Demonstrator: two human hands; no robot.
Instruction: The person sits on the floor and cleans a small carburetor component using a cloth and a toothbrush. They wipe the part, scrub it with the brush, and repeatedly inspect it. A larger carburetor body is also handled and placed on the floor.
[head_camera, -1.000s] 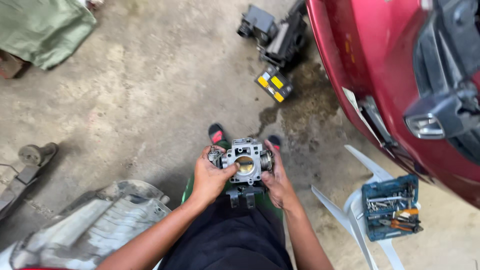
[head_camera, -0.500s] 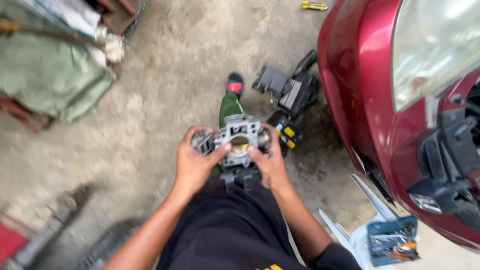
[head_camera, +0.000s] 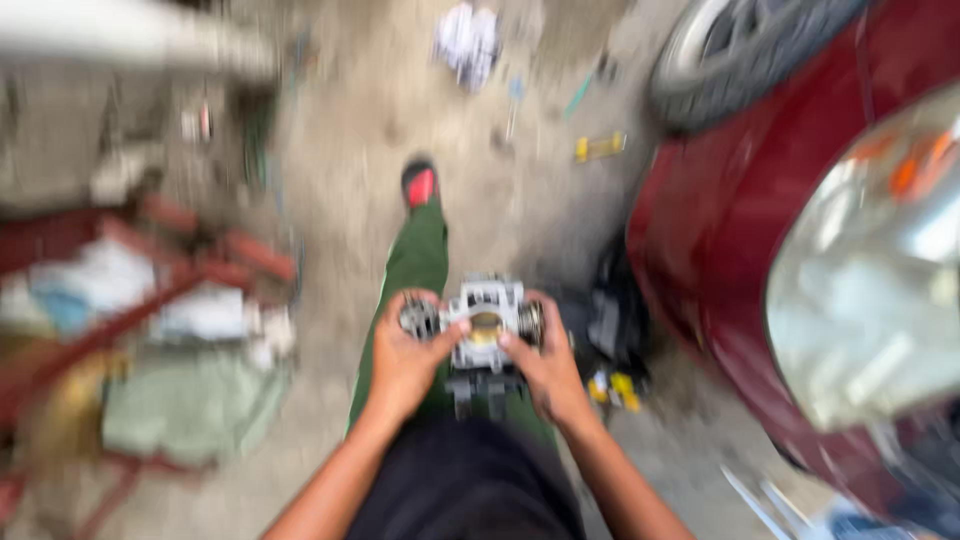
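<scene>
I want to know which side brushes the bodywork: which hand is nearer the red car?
Right. The right hand grips the metal part on the side toward the red car; the left hand holds its far side.

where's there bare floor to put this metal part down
Bare concrete floor lies ahead, between the outstretched leg and the red frame. It is crowded on the right: a black part sits against the red car. Both hands hold the metal part.

The part (head_camera: 487, 325) is silver-grey with a brass-coloured centre. The trouser leg (head_camera: 415, 265) is green, the shoe (head_camera: 420, 185) black and red, the car (head_camera: 740, 240) dark red, the floor (head_camera: 360, 120) grey.
</scene>
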